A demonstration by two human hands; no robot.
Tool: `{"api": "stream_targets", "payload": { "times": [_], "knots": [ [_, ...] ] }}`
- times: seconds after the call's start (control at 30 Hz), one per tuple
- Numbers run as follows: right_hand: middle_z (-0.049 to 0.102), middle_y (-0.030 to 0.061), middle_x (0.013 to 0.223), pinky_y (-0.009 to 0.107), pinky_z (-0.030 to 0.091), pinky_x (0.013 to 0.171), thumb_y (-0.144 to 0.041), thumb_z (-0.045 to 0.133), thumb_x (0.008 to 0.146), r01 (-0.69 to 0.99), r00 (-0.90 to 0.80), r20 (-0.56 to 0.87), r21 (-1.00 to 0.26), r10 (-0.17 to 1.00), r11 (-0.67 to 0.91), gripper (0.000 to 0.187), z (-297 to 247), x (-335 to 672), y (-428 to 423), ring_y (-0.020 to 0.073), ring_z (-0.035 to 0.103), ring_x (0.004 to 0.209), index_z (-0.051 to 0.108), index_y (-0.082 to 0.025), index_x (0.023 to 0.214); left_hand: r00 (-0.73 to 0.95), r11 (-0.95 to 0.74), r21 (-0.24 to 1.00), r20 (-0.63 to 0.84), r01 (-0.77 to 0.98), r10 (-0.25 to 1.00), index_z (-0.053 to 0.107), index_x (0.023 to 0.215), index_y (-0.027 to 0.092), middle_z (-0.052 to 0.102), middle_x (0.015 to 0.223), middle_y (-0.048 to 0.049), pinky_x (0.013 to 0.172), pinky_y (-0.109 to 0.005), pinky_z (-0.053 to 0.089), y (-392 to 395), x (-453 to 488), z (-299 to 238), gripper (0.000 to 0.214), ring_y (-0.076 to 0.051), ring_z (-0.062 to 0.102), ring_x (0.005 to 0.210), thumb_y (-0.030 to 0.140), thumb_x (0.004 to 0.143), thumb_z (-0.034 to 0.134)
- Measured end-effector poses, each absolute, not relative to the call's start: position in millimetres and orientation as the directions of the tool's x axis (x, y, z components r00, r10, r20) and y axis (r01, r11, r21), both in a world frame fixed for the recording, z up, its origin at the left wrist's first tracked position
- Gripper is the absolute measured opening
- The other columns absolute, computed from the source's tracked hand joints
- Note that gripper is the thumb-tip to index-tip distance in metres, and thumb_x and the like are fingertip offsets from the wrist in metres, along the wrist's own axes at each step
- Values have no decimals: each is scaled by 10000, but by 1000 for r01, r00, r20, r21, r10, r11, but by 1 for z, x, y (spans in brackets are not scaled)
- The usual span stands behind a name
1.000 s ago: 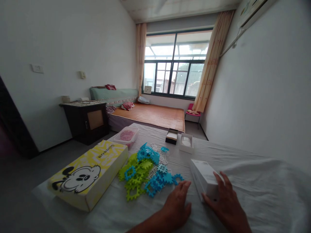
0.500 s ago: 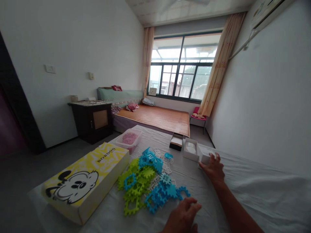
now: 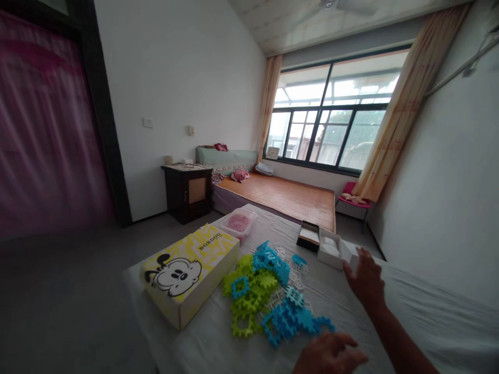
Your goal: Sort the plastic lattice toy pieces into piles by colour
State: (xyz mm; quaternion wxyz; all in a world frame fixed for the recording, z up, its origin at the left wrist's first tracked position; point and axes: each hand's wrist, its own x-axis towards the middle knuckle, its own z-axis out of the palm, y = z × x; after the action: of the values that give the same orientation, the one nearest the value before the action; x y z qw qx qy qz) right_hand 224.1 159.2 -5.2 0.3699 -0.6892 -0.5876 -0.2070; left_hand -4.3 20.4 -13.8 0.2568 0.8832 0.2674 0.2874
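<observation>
**White box pushed far, right hand opening**

The right hand (image 3: 366, 283) is stretched out over the sheet (image 3: 429, 322), fingers apart and clamped on nothing. The white box (image 3: 352, 255) lies just beyond its fingertips, and whether they still touch it cannot be told. Just left of those fingertips sits the tray (image 3: 330, 249), with the dark box (image 3: 309, 236) beyond that. The left hand (image 3: 331, 356) rests low at the near edge, fingers loosely curled and holding nothing — the blue and green pieces (image 3: 273, 291) lie just ahead of its fingertips.

A second ago the right hand lay flat on the white box close to the body. Half a second ago it had slid the box far out beside the tray, gripping its top. Now the grip has loosened and the box stays at the far side — by the look of it, set down.

The view has also swung left. The yellow box (image 3: 191, 267) and tub (image 3: 238, 223), well left of both hands, keep their places on the sheet.
</observation>
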Motion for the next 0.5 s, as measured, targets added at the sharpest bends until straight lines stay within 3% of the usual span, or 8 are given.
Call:
{"api": "stream_targets", "payload": {
  "times": [0.13, 0.23, 0.37, 0.5],
  "knots": [
    [354, 140, 1355, 445, 385, 920, -432, 368, 834, 956, 0, 659, -222, 752, 194, 515, -8, 169, 123, 284, 382, 1208, 355, -179, 1283, 709, -819, 454, 441, 352, 550, 405, 1293, 314, 453, 1337, -33, 964, -364, 378, 8, -53, 44, 570, -238, 452, 1161, 256, 742, 537],
    [330, 106, 1379, 421, 411, 914, -392, 388, 838, 927, -119, 606, -215, 786, 306, 477, -12, 147, 97, 260, 393, 1210, 356, -215, 1280, 571, -743, 367, 479, 559, 667, 409, 1293, 308, 400, 1378, -23, 1039, -408, 277, 8, -117, 84, 516, -239, 369, 1230, 240, 789, 496],
    [348, 96, 1368, 418, 421, 920, -372, 393, 843, 902, -160, 585, -240, 795, 358, 438, -10, 138, 74, 250, 429, 1191, 383, -233, 1259, 246, -442, 253, 554, 861, 796, 474, 1251, 238, 437, 1342, -64, 1035, -435, 279, 28, -232, 104, 421, -250, 358, 1234, 273, 835, 420],
    [359, 88, 1371, 403, 431, 925, -366, 394, 846, 870, -184, 601, -268, 777, 413, 410, 0, 118, 62, 239, 455, 1178, 419, -239, 1235, -87, -39, 237, 499, 971, 862, 523, 1203, 170, 507, 1278, -110, 973, -422, 346, 47, -333, 96, 431, -277, 431, 1175, 350, 830, 401]
  ]
}}
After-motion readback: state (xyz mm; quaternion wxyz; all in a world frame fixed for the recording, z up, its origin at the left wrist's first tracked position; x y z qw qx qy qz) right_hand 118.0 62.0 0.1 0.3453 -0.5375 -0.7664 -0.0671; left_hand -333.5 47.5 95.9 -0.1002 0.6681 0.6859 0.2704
